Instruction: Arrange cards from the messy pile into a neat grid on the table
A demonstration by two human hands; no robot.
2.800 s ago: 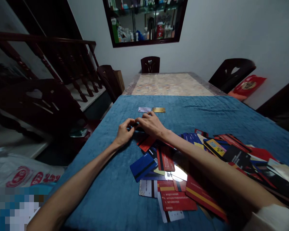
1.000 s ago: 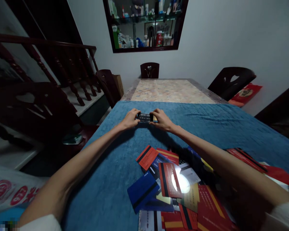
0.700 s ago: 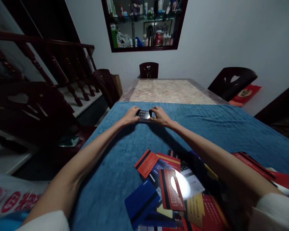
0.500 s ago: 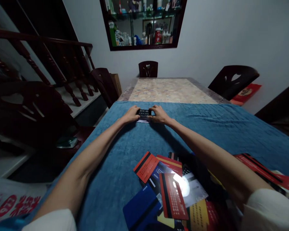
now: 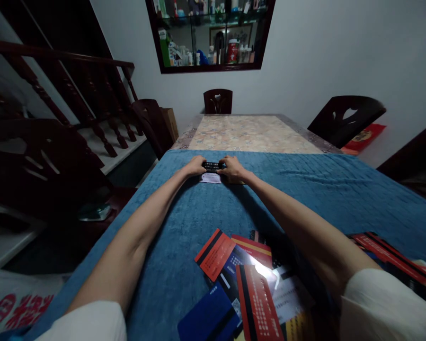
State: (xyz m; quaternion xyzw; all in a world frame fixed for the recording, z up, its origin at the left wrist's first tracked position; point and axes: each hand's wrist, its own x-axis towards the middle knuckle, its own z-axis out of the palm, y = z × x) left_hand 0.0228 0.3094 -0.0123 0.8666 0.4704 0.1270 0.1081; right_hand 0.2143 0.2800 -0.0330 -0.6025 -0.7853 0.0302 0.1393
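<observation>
Between both hands is a black card [image 5: 212, 166] with light print on its face. My left hand [image 5: 195, 166] pinches its left end, and my right hand [image 5: 232, 168] pinches its right end. Just on the near side of it a pale silver card [image 5: 210, 177] lies on the blue cloth [image 5: 184, 213]. A gold card [image 5: 235, 181] shows only partly under my right hand. Whether the black card touches the cloth I cannot tell.
Nearer me lies a loose heap of cards, among them an orange-red card [image 5: 215, 254], a blue card [image 5: 209, 316] and a red card [image 5: 258, 303]. More cards [image 5: 394, 260] lie at the right. Dark wooden chairs [image 5: 346, 118] stand around the table [image 5: 241, 130].
My hands have gone from close together over the cloth to farther forward, holding the black card by its ends. It has lately moved slightly past the silver card, uncovering it.
</observation>
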